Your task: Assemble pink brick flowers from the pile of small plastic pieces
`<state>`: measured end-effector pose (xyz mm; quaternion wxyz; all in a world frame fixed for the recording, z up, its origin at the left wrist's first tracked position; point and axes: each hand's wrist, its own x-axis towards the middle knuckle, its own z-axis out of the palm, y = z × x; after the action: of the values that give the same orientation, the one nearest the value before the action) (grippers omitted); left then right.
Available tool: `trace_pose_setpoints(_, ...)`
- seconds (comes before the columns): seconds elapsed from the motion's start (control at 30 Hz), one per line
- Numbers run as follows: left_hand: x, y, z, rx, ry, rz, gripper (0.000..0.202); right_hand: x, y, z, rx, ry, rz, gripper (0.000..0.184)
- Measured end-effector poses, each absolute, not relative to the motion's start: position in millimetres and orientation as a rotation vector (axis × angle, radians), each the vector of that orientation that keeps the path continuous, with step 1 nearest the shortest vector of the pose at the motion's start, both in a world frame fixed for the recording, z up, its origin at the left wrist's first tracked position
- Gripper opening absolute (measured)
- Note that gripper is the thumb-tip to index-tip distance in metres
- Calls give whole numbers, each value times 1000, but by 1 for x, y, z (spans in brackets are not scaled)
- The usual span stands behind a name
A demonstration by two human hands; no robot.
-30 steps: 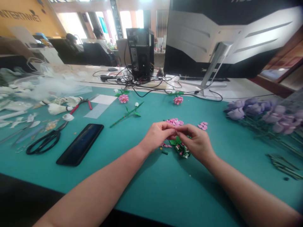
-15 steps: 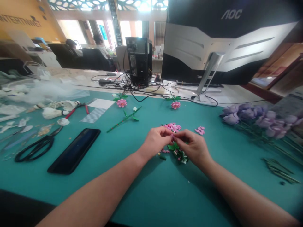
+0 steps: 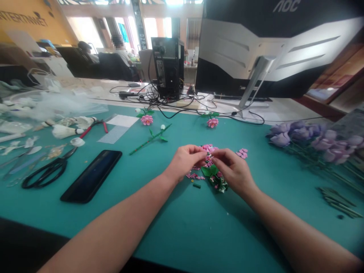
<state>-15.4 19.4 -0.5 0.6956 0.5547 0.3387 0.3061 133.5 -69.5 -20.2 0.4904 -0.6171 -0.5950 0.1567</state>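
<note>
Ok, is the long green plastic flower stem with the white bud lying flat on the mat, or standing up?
Lying flat: the green plastic stem rests lengthwise on the teal mat.

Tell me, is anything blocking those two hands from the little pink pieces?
Nothing visible does: the left hand and right hand meet right beside the pink plastic pieces; the green leafy assembly lies below them, not between.

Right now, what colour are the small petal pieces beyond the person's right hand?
Pink in the head view, where the petal pieces lie beyond the right hand.
</note>
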Motion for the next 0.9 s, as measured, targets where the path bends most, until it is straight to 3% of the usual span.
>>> trace_pose_setpoints(0.33,-19,29,0,1142,757,741,10,126,-76,-24,-1630,-2134,58,14)
trace_pose_setpoints(0.9,-17,25,3,1163,764,713,16,117,-68,-39,-1717,-2219,-153,14)
